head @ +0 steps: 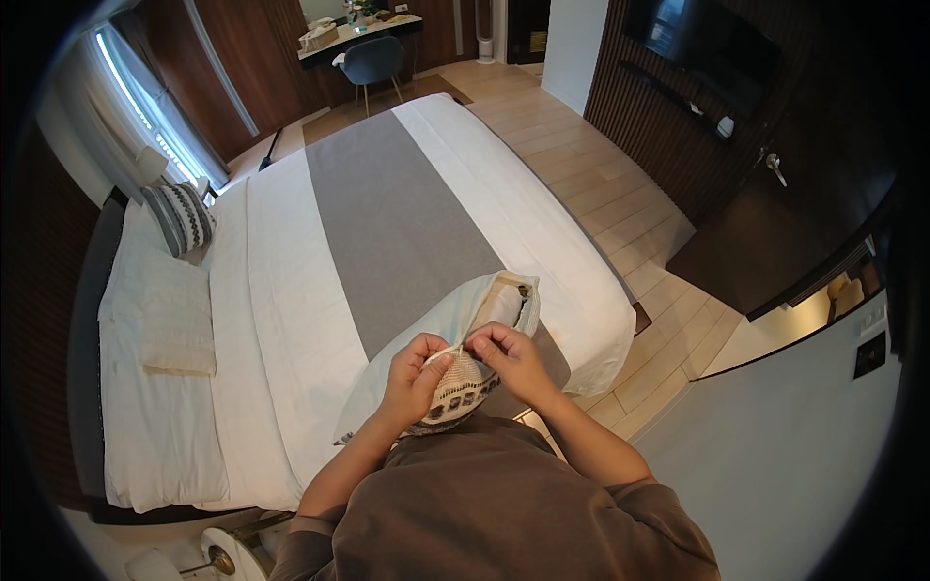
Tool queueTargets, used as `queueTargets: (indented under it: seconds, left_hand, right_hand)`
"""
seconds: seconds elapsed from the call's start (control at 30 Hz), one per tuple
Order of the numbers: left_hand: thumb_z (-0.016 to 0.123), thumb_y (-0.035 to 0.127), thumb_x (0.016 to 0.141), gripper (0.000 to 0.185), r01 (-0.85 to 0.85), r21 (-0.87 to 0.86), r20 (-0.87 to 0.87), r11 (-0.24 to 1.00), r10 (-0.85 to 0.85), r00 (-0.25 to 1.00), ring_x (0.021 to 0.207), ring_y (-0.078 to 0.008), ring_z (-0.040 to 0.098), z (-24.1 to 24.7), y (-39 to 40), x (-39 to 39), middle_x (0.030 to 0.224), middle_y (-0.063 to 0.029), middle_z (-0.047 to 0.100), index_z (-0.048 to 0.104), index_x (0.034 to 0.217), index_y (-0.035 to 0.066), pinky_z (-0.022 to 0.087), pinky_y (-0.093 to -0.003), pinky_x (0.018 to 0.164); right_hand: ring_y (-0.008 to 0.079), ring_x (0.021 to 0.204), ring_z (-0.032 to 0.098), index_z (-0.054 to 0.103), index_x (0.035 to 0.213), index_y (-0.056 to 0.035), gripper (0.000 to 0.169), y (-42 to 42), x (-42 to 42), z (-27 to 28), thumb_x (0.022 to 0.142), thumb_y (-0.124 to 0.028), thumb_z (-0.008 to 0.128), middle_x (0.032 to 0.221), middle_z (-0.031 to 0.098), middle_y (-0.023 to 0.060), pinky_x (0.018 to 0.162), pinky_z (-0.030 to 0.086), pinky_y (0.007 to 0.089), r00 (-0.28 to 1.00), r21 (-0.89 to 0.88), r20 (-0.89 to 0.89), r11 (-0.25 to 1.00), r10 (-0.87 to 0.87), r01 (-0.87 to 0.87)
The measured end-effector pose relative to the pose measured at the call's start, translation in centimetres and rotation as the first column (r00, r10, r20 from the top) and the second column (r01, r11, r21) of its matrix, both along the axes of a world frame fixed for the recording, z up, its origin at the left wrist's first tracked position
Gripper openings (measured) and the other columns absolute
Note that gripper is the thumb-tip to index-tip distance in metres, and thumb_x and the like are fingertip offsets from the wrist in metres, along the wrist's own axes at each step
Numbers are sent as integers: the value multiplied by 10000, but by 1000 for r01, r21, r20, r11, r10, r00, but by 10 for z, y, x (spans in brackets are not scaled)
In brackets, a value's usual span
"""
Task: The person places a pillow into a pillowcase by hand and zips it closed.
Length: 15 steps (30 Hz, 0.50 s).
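Observation:
A patterned cushion cover (465, 388) with a knitted-look face and dark motifs rests between my body and the bed, its pale lining side towards the bed. Its edge gapes on the right, where a white cushion insert (503, 303) shows inside. My left hand (420, 374) pinches the cover's edge between thumb and fingers. Close beside it, my right hand (508, 356) grips the same edge near the end of the gap. What lies right under the fingertips, perhaps a zip, is too small to make out.
The bed (290, 290) wears white linen and a grey runner (396, 210). Near the headboard lie a striped cushion (182, 218) and a cream cushion (176, 316). A round bedside table (236, 555) stands low left. To the right are a dark door (785, 218) and wooden flooring (581, 160).

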<state>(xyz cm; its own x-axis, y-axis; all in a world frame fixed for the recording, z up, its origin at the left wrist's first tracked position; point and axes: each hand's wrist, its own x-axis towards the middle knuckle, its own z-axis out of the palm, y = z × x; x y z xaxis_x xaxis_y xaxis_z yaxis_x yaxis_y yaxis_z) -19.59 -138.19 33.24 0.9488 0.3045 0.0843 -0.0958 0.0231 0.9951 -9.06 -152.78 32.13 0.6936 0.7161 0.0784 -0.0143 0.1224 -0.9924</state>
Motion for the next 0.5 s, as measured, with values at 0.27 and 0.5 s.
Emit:
queueTargets:
  seconds: [0.27, 0.5]
  left_hand:
    - [567, 86, 882, 121, 7, 525, 19, 851, -20, 1000, 698, -260, 604, 17, 1, 3, 799, -141, 611, 550, 953, -11, 469, -322, 656]
    - [556, 103, 901, 129, 34, 664, 2, 747, -48, 999, 693, -287, 583, 32, -5, 16, 793, -165, 605, 553, 930, -23, 452, -327, 636]
  right_hand:
    - [233, 735, 579, 583, 916, 26, 165, -9, 6, 38, 851, -122, 615, 826, 577, 117, 667, 449, 311, 834, -258, 539, 966, 116, 33]
    - [342, 706, 563, 534, 826, 32, 191, -14, 15, 58, 835, -130, 633, 803, 554, 177, 663, 448, 391, 803, -389, 563, 920, 197, 47]
